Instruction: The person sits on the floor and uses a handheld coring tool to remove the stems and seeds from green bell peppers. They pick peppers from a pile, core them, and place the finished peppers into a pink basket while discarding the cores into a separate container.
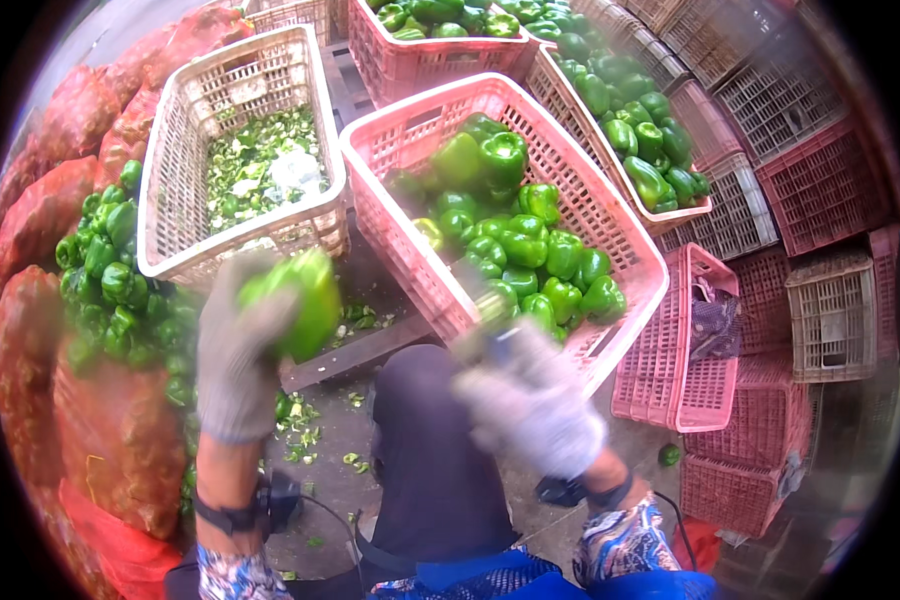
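Note:
My left hand [232,367], in a pale work glove, grips a green bell pepper [311,300] in front of the whitish plastic crate [148,202]. That crate holds green pepper trimmings [247,165] and a piece of clear plastic [296,174]. Also gloved, my right hand [532,397] is closed around a small tool [502,341] with a dark part. Motion blur hides what kind of tool it is. This hand is at the near edge of a pink plastic crate [394,247], which is partly filled with green bell peppers [525,244].
Red mesh sacks [120,442] line the left side, with loose bell peppers [116,285] piled against them. More pepper-filled crates [435,56] stand behind. Stacked crates [810,187] and a pink crate [645,367] with a purple mesh bag [716,322] are at right. Trimmings [300,427] litter the floor.

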The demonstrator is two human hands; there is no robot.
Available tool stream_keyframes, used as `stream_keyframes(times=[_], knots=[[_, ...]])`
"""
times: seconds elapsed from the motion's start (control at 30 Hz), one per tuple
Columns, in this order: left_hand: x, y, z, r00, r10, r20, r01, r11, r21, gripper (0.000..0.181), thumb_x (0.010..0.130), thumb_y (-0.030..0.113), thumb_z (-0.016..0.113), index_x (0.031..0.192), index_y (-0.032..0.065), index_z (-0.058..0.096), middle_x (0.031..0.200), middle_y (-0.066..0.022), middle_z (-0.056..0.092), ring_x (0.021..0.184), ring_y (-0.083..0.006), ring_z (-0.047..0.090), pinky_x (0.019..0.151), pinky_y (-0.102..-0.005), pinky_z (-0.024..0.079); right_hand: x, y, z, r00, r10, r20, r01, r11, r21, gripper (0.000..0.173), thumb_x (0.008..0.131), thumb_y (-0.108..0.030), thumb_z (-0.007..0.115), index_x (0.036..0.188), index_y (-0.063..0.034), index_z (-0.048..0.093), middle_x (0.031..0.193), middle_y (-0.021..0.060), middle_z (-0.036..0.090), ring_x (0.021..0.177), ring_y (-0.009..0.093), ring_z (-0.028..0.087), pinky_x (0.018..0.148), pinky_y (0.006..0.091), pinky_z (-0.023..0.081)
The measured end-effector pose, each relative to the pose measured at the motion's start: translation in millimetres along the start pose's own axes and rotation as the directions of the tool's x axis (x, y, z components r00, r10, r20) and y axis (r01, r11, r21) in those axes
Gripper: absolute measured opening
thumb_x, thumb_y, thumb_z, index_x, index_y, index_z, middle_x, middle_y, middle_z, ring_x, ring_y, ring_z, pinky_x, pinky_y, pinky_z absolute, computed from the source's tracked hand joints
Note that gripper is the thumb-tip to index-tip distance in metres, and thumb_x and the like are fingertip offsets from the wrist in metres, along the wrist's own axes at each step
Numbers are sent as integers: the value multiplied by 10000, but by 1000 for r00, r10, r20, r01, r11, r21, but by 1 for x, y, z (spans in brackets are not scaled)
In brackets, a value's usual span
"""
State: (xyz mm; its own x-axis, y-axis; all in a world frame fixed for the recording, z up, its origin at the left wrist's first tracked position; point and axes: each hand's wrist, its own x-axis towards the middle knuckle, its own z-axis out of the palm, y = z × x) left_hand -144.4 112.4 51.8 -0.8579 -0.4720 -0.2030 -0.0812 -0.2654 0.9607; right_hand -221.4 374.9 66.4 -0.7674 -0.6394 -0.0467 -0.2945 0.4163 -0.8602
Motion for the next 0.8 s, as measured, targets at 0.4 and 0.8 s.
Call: stream_keyframes(times=[0.4,0.8], knots=[[34,-47,30,1000,16,18,-23,885,465,432,844,63,765,1253,-1,642,1093,-78,706,967,-139,675,860,-283,559,178,176,-125,880,279,-385,-448,758,-474,512,809,-417,776,1130,-28,688,907,227,739,826,330,741,764,450,568],[-41,-118,-78,909,-236,-342,319,925,208,308,913,62,719,1189,-49,637,1110,-111,677,900,-172,711,702,-273,597,233,211,-114,818,548,-173,-570,734,-369,640,792,-453,835,1232,-19,666,877,143,727,621,229,698,545,388,566]])
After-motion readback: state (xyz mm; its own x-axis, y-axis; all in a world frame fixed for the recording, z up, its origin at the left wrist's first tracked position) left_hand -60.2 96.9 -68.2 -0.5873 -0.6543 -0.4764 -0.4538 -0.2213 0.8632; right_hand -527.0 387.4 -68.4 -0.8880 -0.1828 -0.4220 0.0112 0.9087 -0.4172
